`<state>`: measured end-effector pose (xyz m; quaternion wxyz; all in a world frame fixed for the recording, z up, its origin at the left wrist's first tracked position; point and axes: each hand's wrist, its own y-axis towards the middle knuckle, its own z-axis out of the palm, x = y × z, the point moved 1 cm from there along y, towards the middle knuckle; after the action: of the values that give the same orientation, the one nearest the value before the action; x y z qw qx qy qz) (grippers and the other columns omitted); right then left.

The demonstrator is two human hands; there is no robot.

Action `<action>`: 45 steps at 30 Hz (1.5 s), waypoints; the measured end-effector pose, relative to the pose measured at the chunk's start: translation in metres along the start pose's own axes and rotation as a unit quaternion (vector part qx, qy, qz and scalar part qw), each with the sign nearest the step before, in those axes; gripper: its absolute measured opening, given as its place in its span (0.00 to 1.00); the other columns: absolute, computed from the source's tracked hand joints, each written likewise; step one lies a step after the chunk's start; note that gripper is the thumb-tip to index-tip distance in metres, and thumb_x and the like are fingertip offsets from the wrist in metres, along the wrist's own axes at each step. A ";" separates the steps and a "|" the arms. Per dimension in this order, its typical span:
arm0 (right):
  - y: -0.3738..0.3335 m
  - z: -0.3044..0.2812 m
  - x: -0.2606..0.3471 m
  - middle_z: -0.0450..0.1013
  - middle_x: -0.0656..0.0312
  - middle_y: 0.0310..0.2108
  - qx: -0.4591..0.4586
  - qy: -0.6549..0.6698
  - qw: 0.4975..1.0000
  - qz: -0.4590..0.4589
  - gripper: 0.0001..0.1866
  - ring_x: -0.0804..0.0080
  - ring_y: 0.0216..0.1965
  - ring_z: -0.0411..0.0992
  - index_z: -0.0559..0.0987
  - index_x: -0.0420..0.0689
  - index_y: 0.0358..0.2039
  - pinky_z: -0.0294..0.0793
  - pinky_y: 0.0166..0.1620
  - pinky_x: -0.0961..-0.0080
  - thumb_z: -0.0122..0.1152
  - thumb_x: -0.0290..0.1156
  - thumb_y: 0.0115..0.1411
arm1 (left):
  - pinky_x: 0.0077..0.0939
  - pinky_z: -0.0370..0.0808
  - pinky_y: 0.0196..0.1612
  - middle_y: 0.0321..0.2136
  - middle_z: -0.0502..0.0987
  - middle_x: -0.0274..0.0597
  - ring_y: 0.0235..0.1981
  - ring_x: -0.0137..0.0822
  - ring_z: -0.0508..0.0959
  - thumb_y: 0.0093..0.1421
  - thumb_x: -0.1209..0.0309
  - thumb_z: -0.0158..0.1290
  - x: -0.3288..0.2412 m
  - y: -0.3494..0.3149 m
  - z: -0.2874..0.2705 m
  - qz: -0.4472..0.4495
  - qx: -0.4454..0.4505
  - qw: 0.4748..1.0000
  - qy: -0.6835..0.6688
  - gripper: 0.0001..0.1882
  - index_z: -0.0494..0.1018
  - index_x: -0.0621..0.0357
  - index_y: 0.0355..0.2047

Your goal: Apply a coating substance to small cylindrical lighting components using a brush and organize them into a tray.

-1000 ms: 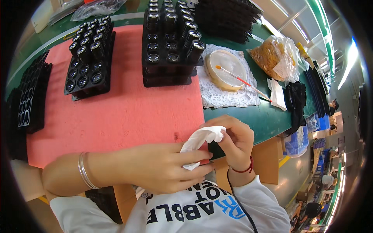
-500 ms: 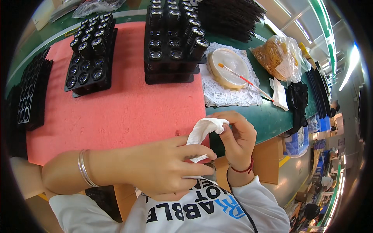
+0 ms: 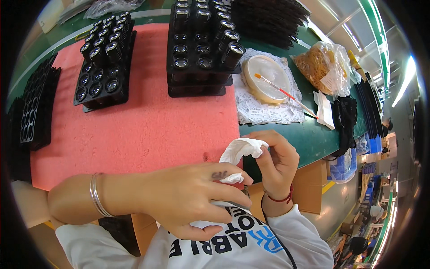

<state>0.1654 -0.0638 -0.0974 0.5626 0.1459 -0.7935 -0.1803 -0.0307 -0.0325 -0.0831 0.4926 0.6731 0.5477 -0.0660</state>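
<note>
A crumpled white tissue (image 3: 236, 151) arches between my two hands, just past the near edge of the pink foam mat. My right hand (image 3: 280, 166) pinches its right end between thumb and fingers. From the left, my left hand (image 3: 192, 197) reaches across, palm down, its fingers bent. The tissue runs behind the left index finger, and its other end pokes out between index and middle fingers. My left thumb stands apart from the fingers, below them. Whether anything else lies under the left palm is hidden.
On the pink foam mat (image 3: 148, 130) stand two black trays (image 3: 107, 96) (image 3: 197, 85) of black cylinders with shiny lens-like tops. Empty black trays (image 3: 33, 112) are at the left. A round dish (image 3: 267, 74), a red-and-white brush (image 3: 286, 93) and a bag (image 3: 324, 67) of yellowish bits lie right.
My left hand has opened slightly, its thumb moving away from the fingers. A grey edge by its fingertips shows less now. My right hand and the tissue have shifted a little right.
</note>
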 end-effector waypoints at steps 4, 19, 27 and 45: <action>0.000 0.000 0.001 0.76 0.54 0.32 -0.001 -0.003 1.000 0.013 0.04 0.67 0.33 0.75 0.76 0.34 0.29 0.72 0.38 0.77 0.53 0.17 0.53 | 0.43 0.72 0.47 0.43 0.73 0.44 0.45 0.53 0.73 0.46 0.70 0.55 0.000 0.000 0.000 0.002 -0.002 1.000 -0.001 0.08 0.76 0.59 0.26; 0.000 -0.001 0.001 0.76 0.53 0.32 0.033 0.013 0.999 -0.005 0.06 0.67 0.32 0.75 0.76 0.35 0.31 0.72 0.38 0.76 0.53 0.17 0.51 | 0.45 0.71 0.48 0.44 0.73 0.45 0.45 0.52 0.73 0.46 0.67 0.56 -0.001 -0.002 -0.001 0.002 0.001 1.000 0.023 0.08 0.75 0.59 0.23; 0.001 -0.001 0.003 0.75 0.52 0.32 0.059 0.016 0.998 0.002 0.07 0.66 0.34 0.75 0.77 0.35 0.31 0.72 0.39 0.75 0.53 0.17 0.50 | 0.47 0.70 0.49 0.45 0.73 0.45 0.45 0.50 0.73 0.46 0.66 0.55 -0.001 -0.003 -0.001 -0.002 0.009 1.000 0.028 0.09 0.74 0.59 0.23; 0.002 0.001 0.001 0.75 0.56 0.31 0.133 -0.022 0.990 -0.045 0.13 0.64 0.32 0.74 0.77 0.38 0.32 0.72 0.37 0.74 0.55 0.14 0.43 | 0.46 0.71 0.47 0.19 0.68 0.33 0.45 0.54 0.73 0.45 0.67 0.58 -0.004 0.001 -0.006 -0.006 -0.030 0.999 -0.038 0.13 0.66 0.56 0.12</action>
<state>0.1641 -0.0623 -0.0956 0.5118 0.2511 -0.8153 -0.1015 -0.0341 -0.0311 -0.0773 0.5331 0.6511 0.5345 -0.0782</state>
